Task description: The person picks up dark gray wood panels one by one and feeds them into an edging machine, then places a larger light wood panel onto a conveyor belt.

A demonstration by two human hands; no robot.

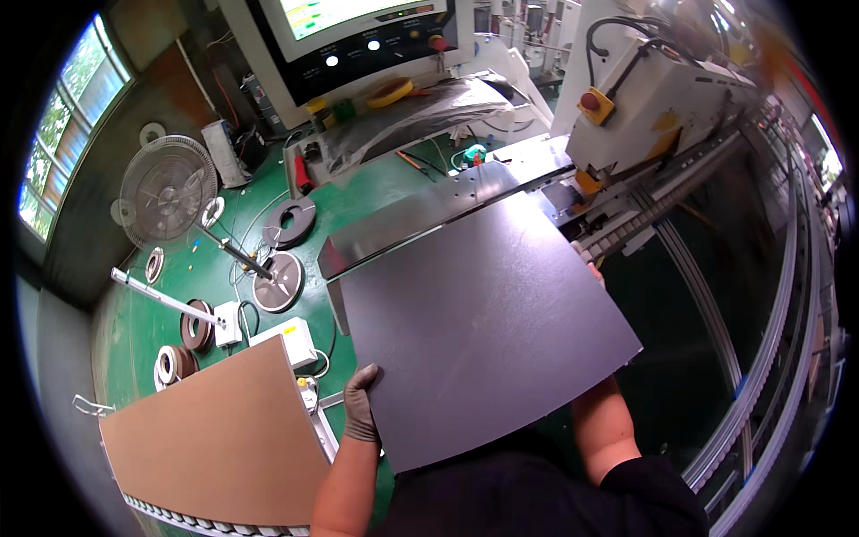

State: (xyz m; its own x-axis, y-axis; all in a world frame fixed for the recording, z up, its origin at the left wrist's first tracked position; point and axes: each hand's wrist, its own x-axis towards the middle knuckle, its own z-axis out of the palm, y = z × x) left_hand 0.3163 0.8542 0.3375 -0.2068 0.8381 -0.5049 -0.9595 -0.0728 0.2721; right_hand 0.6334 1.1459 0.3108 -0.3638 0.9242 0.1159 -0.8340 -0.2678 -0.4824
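Observation:
A large grey panel [492, 331] lies in front of me, its far edge against a metal guide fence [412, 219] on the machine. My left hand [361, 404], in a grey work glove, is closed on the panel's left edge near the front corner. Round the right edge show a few fingers of my right hand [597, 274], gripping the panel there. The rest of that hand is hidden beneath the panel, where my right forearm passes under its near edge.
At the lower left, a brown board [215, 438] rests on a roller stand. A control panel [367, 54] with a lit screen is at the back. The machine head [649, 98] bears a red button, beside rails [769, 358] at right. A fan [168, 190] and several edging rolls [289, 224] stand left.

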